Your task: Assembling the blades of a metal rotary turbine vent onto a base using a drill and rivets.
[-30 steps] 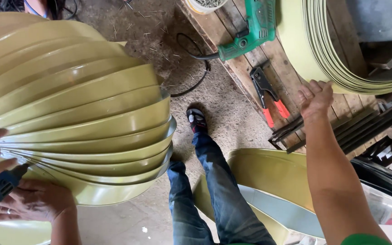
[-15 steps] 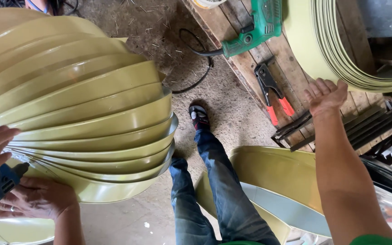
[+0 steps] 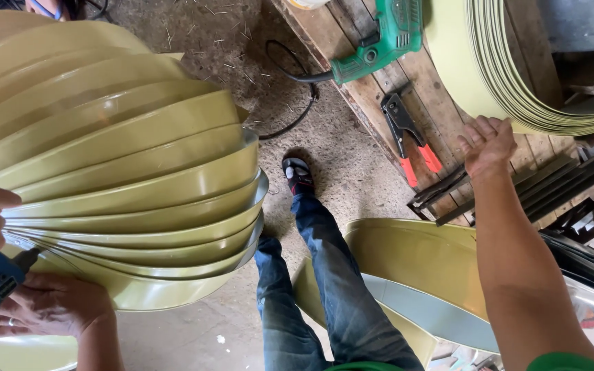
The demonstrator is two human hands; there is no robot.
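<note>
The left hand [image 3: 49, 306] is laid flat, fingers spread, on the stack of olive metal blades [image 3: 118, 172]. Far right of that stack, the right hand [image 3: 488, 143], fingers curled loosely, empty, is stretched beside the red-handled riveter [image 3: 410, 141].

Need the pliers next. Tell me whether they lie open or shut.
Shut: the red-handled pliers lie flat on the wooden pallet, handles nearly together.

Right arm extended forward, right hand [image 3: 489, 143] loosely curled, knuckles up; left hand [image 3: 53, 306] lay flat, fingers spread, palm down.
</note>
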